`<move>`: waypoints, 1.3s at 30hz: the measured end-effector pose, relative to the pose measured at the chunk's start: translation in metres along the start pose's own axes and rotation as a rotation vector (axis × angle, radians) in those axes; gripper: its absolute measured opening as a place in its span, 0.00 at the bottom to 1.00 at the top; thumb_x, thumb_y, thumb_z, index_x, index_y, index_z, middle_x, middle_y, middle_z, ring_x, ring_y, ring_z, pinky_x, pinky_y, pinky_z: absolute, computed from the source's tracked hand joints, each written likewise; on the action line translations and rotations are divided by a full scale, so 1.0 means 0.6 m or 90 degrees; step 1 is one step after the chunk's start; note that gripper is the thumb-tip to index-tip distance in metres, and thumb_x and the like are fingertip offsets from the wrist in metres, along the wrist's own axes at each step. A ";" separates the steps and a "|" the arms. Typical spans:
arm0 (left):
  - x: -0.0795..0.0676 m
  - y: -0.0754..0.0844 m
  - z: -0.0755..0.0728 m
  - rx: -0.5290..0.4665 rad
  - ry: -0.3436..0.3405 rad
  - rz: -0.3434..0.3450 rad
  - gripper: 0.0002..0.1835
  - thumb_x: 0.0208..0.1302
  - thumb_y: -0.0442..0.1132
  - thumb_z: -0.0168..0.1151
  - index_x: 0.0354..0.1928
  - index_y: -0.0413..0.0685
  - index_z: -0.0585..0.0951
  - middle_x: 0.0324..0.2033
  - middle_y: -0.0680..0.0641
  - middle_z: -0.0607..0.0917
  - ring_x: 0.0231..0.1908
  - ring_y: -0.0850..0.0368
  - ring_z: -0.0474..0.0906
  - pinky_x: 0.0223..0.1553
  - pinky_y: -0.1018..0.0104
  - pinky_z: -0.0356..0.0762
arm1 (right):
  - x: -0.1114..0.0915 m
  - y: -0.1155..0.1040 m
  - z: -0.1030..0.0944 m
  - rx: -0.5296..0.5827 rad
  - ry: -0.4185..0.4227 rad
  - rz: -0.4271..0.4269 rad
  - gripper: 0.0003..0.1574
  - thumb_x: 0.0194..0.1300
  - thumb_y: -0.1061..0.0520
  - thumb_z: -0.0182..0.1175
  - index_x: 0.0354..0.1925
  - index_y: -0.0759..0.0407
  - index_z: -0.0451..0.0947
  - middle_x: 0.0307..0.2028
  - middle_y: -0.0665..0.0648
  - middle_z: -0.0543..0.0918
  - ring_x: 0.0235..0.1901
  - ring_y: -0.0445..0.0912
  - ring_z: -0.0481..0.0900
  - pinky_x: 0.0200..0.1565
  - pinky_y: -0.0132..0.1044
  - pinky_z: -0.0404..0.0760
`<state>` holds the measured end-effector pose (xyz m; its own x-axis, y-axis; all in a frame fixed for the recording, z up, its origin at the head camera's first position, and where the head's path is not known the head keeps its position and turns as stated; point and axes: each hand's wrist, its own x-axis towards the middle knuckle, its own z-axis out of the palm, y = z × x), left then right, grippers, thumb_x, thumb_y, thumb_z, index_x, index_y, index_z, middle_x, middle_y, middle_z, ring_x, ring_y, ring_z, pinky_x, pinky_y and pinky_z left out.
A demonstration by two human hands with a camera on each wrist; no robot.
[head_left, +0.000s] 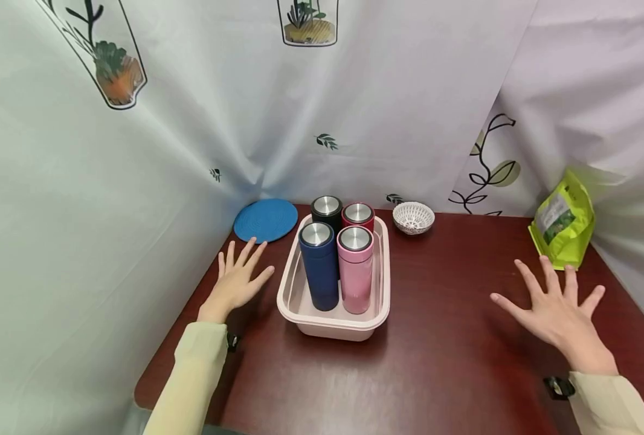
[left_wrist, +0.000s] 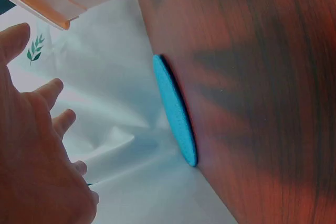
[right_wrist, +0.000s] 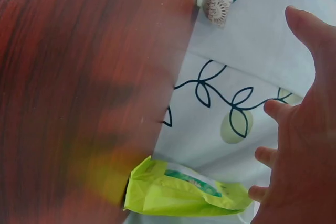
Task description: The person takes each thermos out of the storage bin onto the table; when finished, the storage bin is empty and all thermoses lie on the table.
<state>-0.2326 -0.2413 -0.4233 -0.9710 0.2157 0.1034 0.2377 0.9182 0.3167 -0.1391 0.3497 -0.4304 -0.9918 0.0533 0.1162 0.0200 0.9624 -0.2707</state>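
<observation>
My left hand (head_left: pixel 236 285) hovers over the table with its fingers spread, between the blue round mat (head_left: pixel 266 220) and the pale pink tub (head_left: pixel 288 296). In the tub stand a navy bottle (head_left: pixel 321 272), a pink bottle (head_left: pixel 356 275), a black bottle (head_left: pixel 326 208) and a red bottle (head_left: pixel 358 214), each with a silver-topped lid. Far to the right, my right hand (head_left: pixel 558 314) is held above the table, fingers splayed, holding nothing. Just beyond it a lime-green pouch (head_left: pixel 565 220) stands upright. The left wrist view shows the mat (left_wrist: pixel 175 111) lying flat past the fingers.
A small white patterned bowl (head_left: pixel 413 218) sits at the table's back edge, right of the tub. Draped cloth (head_left: pixel 387 109) with plant prints rises behind and on both sides of the dark red table (head_left: pixel 436 362).
</observation>
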 end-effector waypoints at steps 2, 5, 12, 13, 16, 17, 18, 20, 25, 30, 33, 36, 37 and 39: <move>-0.003 0.005 -0.004 0.003 -0.004 -0.003 0.39 0.71 0.67 0.41 0.77 0.58 0.52 0.78 0.47 0.46 0.74 0.36 0.20 0.69 0.31 0.19 | -0.001 -0.001 0.000 0.002 0.001 0.000 0.61 0.61 0.23 0.51 0.78 0.46 0.38 0.75 0.72 0.33 0.68 0.79 0.22 0.48 0.81 0.10; -0.012 0.021 -0.014 -0.021 -0.007 -0.010 0.38 0.73 0.65 0.38 0.76 0.53 0.56 0.77 0.44 0.53 0.75 0.36 0.25 0.68 0.30 0.17 | -0.002 -0.006 -0.003 0.008 0.011 -0.003 0.60 0.62 0.24 0.52 0.78 0.45 0.38 0.75 0.71 0.33 0.69 0.78 0.21 0.49 0.80 0.10; -0.031 0.075 -0.042 -0.228 -0.097 0.039 0.39 0.69 0.62 0.53 0.72 0.43 0.65 0.67 0.41 0.72 0.67 0.41 0.67 0.66 0.40 0.65 | 0.001 -0.069 -0.032 0.162 0.135 -0.136 0.47 0.59 0.42 0.68 0.70 0.57 0.63 0.67 0.71 0.64 0.69 0.69 0.53 0.69 0.67 0.45; -0.032 0.080 -0.042 -0.253 -0.113 0.043 0.39 0.68 0.60 0.56 0.71 0.43 0.66 0.65 0.41 0.74 0.64 0.43 0.71 0.62 0.44 0.72 | 0.003 -0.085 -0.037 0.184 0.146 -0.156 0.44 0.58 0.45 0.70 0.67 0.58 0.66 0.64 0.69 0.68 0.66 0.67 0.60 0.68 0.62 0.53; -0.033 0.091 -0.041 -0.325 -0.128 0.024 0.33 0.67 0.50 0.61 0.68 0.37 0.69 0.60 0.38 0.78 0.59 0.44 0.77 0.55 0.51 0.80 | 0.012 -0.140 -0.051 0.221 0.140 -0.181 0.40 0.59 0.45 0.70 0.65 0.56 0.69 0.60 0.62 0.74 0.60 0.60 0.70 0.60 0.55 0.67; -0.033 0.093 -0.040 -0.361 -0.132 0.011 0.31 0.67 0.46 0.61 0.67 0.35 0.70 0.59 0.36 0.79 0.57 0.43 0.78 0.53 0.52 0.81 | 0.017 -0.158 -0.053 0.227 0.132 -0.185 0.40 0.59 0.44 0.69 0.65 0.55 0.69 0.59 0.61 0.75 0.59 0.58 0.71 0.58 0.54 0.69; -0.032 0.094 -0.039 -0.401 -0.136 -0.006 0.30 0.67 0.42 0.61 0.66 0.33 0.70 0.59 0.33 0.79 0.56 0.43 0.79 0.51 0.54 0.83 | 0.023 -0.175 -0.053 0.234 0.127 -0.193 0.40 0.59 0.43 0.69 0.65 0.55 0.69 0.59 0.59 0.76 0.59 0.57 0.73 0.57 0.54 0.70; -0.031 0.097 -0.038 -0.481 -0.144 -0.038 0.28 0.66 0.35 0.60 0.65 0.28 0.69 0.59 0.29 0.77 0.55 0.41 0.80 0.48 0.55 0.84 | 0.036 -0.207 -0.051 0.249 0.108 -0.207 0.42 0.58 0.40 0.69 0.65 0.55 0.69 0.58 0.58 0.77 0.58 0.56 0.75 0.56 0.55 0.72; -0.025 0.106 -0.036 -0.592 -0.162 -0.077 0.26 0.65 0.28 0.58 0.64 0.22 0.67 0.59 0.24 0.74 0.50 0.36 0.81 0.44 0.55 0.85 | 0.068 -0.271 -0.030 0.318 0.070 -0.236 0.43 0.55 0.38 0.71 0.63 0.55 0.71 0.59 0.56 0.79 0.57 0.53 0.78 0.59 0.52 0.75; -0.024 0.113 -0.039 -0.607 -0.165 -0.086 0.26 0.65 0.26 0.57 0.63 0.20 0.66 0.58 0.23 0.74 0.48 0.37 0.83 0.44 0.55 0.85 | 0.092 -0.321 -0.001 0.380 0.027 -0.240 0.46 0.52 0.36 0.73 0.63 0.54 0.73 0.60 0.54 0.79 0.58 0.52 0.79 0.60 0.49 0.77; -0.023 0.113 -0.039 -0.611 -0.165 -0.092 0.27 0.65 0.26 0.57 0.63 0.20 0.66 0.57 0.23 0.75 0.48 0.37 0.83 0.43 0.54 0.85 | 0.102 -0.345 0.015 0.393 0.014 -0.237 0.47 0.49 0.36 0.74 0.63 0.53 0.74 0.58 0.52 0.80 0.56 0.52 0.80 0.58 0.49 0.78; -0.023 0.114 -0.038 -0.606 -0.160 -0.096 0.26 0.65 0.26 0.57 0.62 0.19 0.67 0.55 0.23 0.76 0.48 0.36 0.82 0.43 0.54 0.85 | 0.106 -0.365 0.029 0.403 0.007 -0.235 0.48 0.47 0.36 0.75 0.62 0.54 0.73 0.57 0.53 0.81 0.55 0.52 0.79 0.58 0.50 0.79; -0.022 0.115 -0.037 -0.604 -0.158 -0.100 0.25 0.65 0.26 0.57 0.62 0.18 0.67 0.54 0.23 0.76 0.47 0.35 0.83 0.43 0.53 0.85 | 0.106 -0.371 0.033 0.405 0.005 -0.235 0.49 0.47 0.35 0.75 0.62 0.54 0.73 0.57 0.54 0.81 0.55 0.52 0.79 0.58 0.51 0.79; -0.022 0.117 -0.035 -0.600 -0.156 -0.105 0.24 0.65 0.26 0.57 0.61 0.18 0.68 0.53 0.22 0.77 0.47 0.34 0.83 0.43 0.53 0.85 | 0.104 -0.380 0.042 0.405 0.001 -0.226 0.51 0.46 0.33 0.75 0.62 0.54 0.71 0.55 0.53 0.81 0.54 0.51 0.79 0.57 0.50 0.79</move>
<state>-0.2024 -0.1865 -0.3823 -0.9471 0.2698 -0.1740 -0.0801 0.3262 0.9419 -0.2090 0.1271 -0.3852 -0.9247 -0.2325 0.3015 -0.3806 0.5814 -0.7191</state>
